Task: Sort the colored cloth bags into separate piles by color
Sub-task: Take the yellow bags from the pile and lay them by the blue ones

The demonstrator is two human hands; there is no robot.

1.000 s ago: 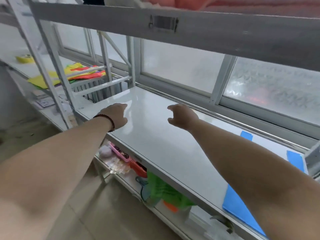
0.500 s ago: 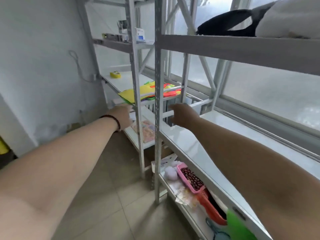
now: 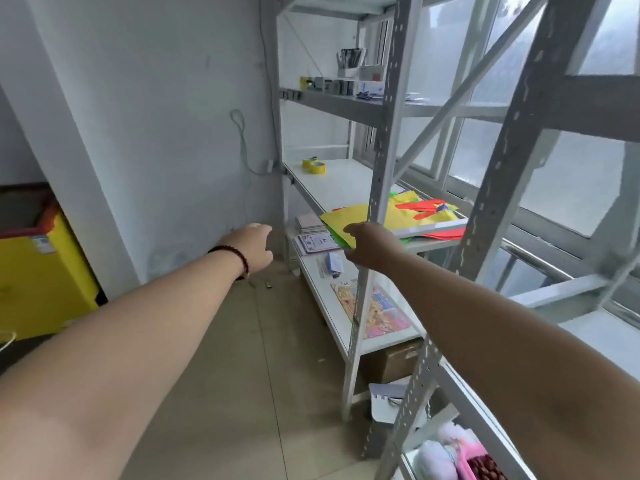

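I see my two hands stretched forward, grasping nothing: the left hand [image 3: 254, 247] loosely curled over bare tiled floor [image 3: 221, 358], the right hand [image 3: 372, 245] relaxed at the shelf's front edge. Just past the right fingertips lies one mixed heap of yellow, green and red-orange cloth bags [image 3: 398, 216] on the white metal shelf [image 3: 341, 183]. Farther beyond sits one yellow tape roll [image 3: 313, 165].

A shelf post [image 3: 375, 188] hides part of the cloth bags [image 3: 412, 216] (pile colours overlap).
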